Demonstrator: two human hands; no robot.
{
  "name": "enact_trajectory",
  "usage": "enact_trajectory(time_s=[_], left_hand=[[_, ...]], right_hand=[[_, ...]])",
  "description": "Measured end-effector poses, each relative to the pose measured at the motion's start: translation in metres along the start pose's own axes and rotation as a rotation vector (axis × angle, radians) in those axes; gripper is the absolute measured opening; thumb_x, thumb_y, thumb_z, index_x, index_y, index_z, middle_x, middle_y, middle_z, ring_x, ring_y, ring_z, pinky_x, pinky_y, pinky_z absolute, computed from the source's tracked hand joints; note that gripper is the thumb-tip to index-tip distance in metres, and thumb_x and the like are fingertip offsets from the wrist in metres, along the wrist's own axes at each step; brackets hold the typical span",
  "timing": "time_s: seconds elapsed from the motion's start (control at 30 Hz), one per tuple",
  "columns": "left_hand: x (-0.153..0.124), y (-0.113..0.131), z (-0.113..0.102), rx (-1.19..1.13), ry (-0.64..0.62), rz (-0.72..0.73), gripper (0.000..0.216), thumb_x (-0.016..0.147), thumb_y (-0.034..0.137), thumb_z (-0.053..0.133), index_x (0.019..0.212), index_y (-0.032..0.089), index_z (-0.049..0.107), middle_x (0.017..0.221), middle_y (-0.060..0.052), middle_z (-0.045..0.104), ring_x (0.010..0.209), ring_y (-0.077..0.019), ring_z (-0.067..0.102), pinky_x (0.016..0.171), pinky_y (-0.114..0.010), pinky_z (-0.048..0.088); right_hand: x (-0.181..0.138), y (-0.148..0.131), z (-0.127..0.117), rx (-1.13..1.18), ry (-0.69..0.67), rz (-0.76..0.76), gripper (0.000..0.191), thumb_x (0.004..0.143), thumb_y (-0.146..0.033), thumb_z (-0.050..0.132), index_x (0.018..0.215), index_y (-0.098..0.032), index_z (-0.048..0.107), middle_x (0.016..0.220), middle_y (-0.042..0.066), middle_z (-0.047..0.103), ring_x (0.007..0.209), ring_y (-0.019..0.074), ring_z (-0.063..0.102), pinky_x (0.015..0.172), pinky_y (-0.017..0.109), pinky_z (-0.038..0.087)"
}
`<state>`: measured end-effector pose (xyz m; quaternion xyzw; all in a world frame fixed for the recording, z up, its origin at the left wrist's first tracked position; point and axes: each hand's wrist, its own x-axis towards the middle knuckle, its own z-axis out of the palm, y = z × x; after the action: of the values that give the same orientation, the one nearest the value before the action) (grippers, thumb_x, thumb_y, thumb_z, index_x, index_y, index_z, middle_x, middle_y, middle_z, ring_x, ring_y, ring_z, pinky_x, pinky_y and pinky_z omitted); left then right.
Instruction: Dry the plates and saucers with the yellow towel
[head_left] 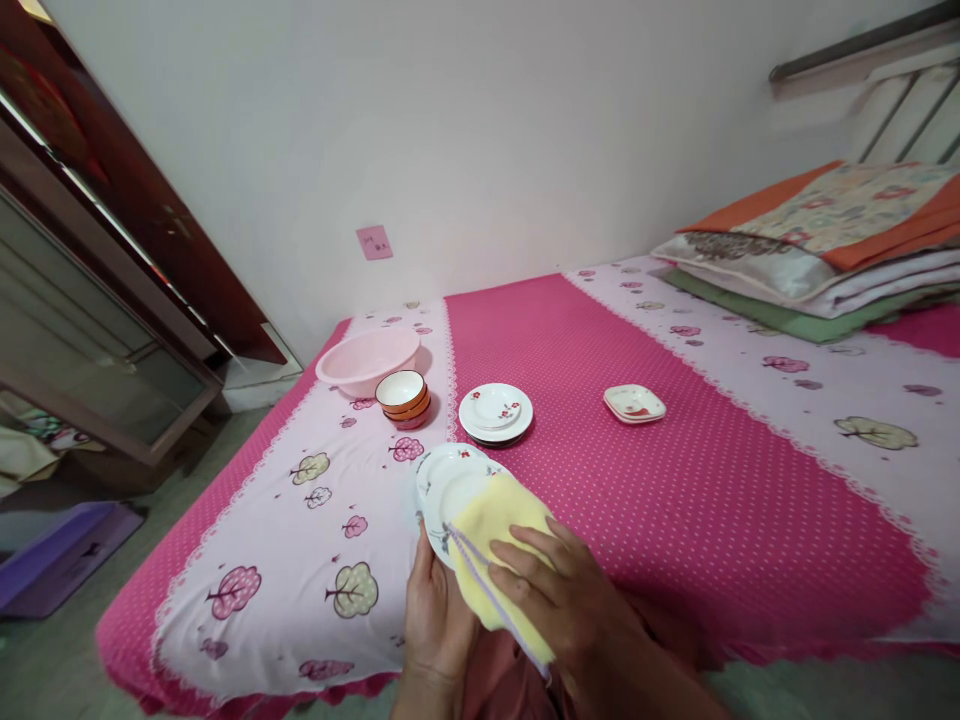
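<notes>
Underneath, the left hand point(441, 612) gripped the floral plate point(444, 478), thumb near its rim, other fingers mostly hidden. The right hand point(559, 585) reached across, palm down, unclenched fingers spread over the yellow cloth point(496, 510) covering it; stacked plates point(495, 412) sat beyond the fingertips.

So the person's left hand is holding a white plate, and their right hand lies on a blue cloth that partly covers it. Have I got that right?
Not quite: the cloth is yellow, not blue, as the head view shows. The left hand does hold the white plate, and the right hand lies on the cloth.
</notes>
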<state>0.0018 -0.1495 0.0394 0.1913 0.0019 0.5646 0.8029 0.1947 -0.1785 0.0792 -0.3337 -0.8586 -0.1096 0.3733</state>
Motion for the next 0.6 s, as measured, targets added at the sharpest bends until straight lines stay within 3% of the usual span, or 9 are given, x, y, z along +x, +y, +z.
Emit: enact_trajectory(time_s=[0.13, 0.27, 0.43, 0.6], left_hand=[[-0.008, -0.003, -0.012, 0.019, 0.104, -0.033, 0.062, 0.111, 0.043, 0.024, 0.134, 0.008, 0.068, 0.138, -0.013, 0.069, 0.131, -0.0238, 0.064, 0.123, -0.035, 0.034], [-0.011, -0.006, -0.002, -0.016, 0.261, 0.003, 0.05, 0.111, 0.034, 0.033, 0.125, 0.011, 0.075, 0.128, -0.009, 0.076, 0.119, -0.0181, 0.071, 0.116, -0.028, 0.044], [-0.008, -0.007, 0.009, -0.023, 0.325, 0.032, 0.044, 0.11, 0.032, 0.038, 0.121, 0.015, 0.077, 0.125, -0.009, 0.077, 0.115, -0.0169, 0.073, 0.113, -0.028, 0.047], [-0.004, -0.007, 0.019, -0.014, 0.372, 0.032, 0.043, 0.11, 0.034, 0.04, 0.119, 0.018, 0.078, 0.125, -0.008, 0.078, 0.116, -0.0163, 0.073, 0.116, -0.029, 0.044]], right_hand=[[0.006, -0.007, 0.003, -0.023, -0.086, -0.058, 0.035, 0.109, -0.027, 0.043, 0.135, -0.02, 0.064, 0.139, 0.0, 0.069, 0.133, 0.02, 0.054, 0.128, 0.039, 0.024], [0.002, -0.006, 0.011, -0.05, -0.06, -0.025, 0.035, 0.109, -0.033, 0.046, 0.136, -0.021, 0.065, 0.139, 0.001, 0.069, 0.133, 0.0211, 0.055, 0.126, 0.039, 0.027], [-0.003, 0.0, 0.017, -0.086, -0.098, -0.019, 0.041, 0.107, -0.028, 0.047, 0.146, -0.021, 0.057, 0.15, 0.005, 0.062, 0.137, 0.0253, 0.052, 0.12, 0.044, 0.036], [-0.003, 0.004, 0.019, -0.115, -0.104, 0.027, 0.044, 0.106, -0.015, 0.041, 0.147, -0.021, 0.056, 0.147, 0.006, 0.064, 0.138, 0.0253, 0.052, 0.117, 0.047, 0.042]])
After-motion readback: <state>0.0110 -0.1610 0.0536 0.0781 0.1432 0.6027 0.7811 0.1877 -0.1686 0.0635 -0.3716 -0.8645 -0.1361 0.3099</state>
